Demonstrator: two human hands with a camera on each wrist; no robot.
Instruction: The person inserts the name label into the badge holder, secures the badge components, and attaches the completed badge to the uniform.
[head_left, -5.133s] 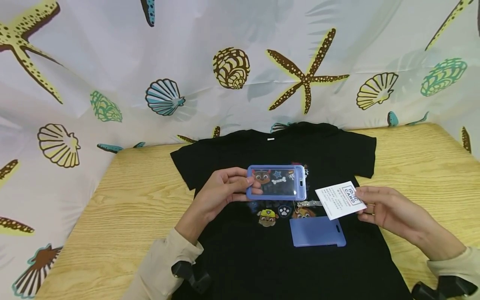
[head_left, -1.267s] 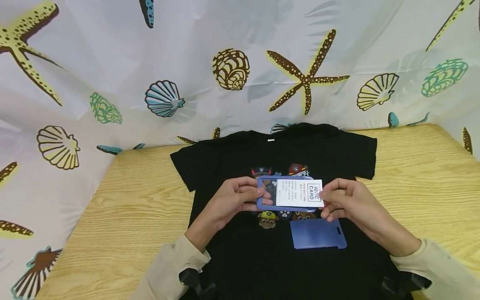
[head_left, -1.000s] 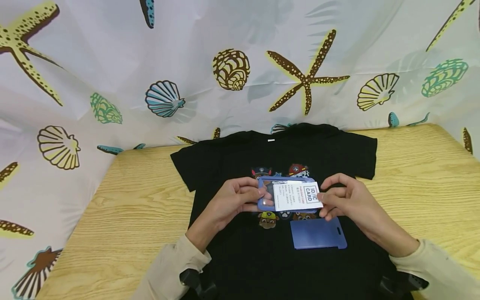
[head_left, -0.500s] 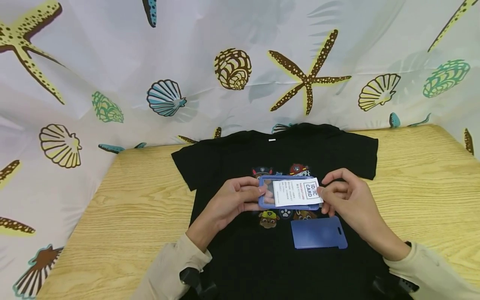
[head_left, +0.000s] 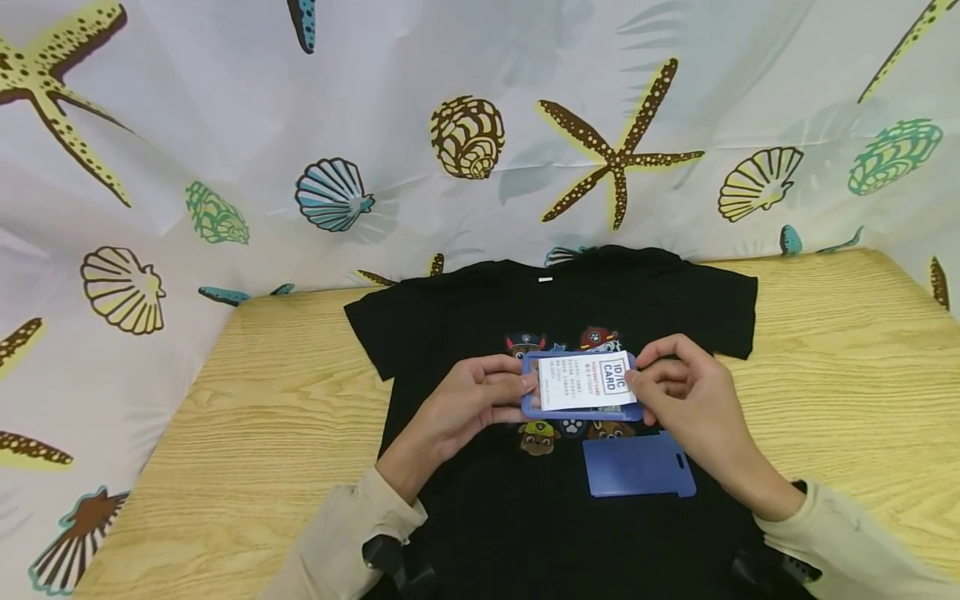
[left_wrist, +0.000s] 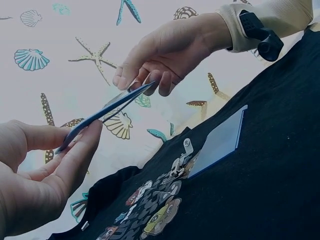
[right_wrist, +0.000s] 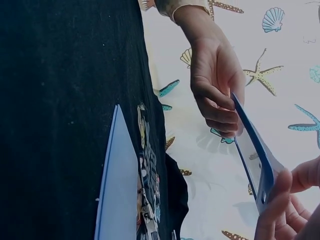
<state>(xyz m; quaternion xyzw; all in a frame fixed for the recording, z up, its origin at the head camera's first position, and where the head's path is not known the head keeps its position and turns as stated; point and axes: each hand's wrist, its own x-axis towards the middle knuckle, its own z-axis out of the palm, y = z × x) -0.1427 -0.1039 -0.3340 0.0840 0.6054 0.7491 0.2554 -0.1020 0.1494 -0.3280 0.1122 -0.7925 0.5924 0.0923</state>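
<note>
A white paper card (head_left: 581, 383) printed "ID/IC CARD" lies over the window of a blue card holder frame (head_left: 561, 414), slightly tilted against its edges. My left hand (head_left: 465, 408) pinches the frame's left end between thumb and fingers. At the other end, my right hand (head_left: 690, 400) pinches the card's right edge, its fingers around the frame's end. Both wrist views show the holder (left_wrist: 90, 120) held up in the air above the shirt. A separate blue cover piece (head_left: 637, 467) with a slot rests on the shirt below the right hand.
A black T-shirt (head_left: 480, 517) with cartoon dog prints is spread over the wooden table (head_left: 247, 400). Beside the cover piece, the left wrist view shows a metal clip (left_wrist: 181, 162). A white curtain (head_left: 405, 83) with shells and starfish hangs behind.
The card, first held apart on the right, has come left onto the frame and slid further over its window. My right hand moved left with it; the left hand keeps its hold.
</note>
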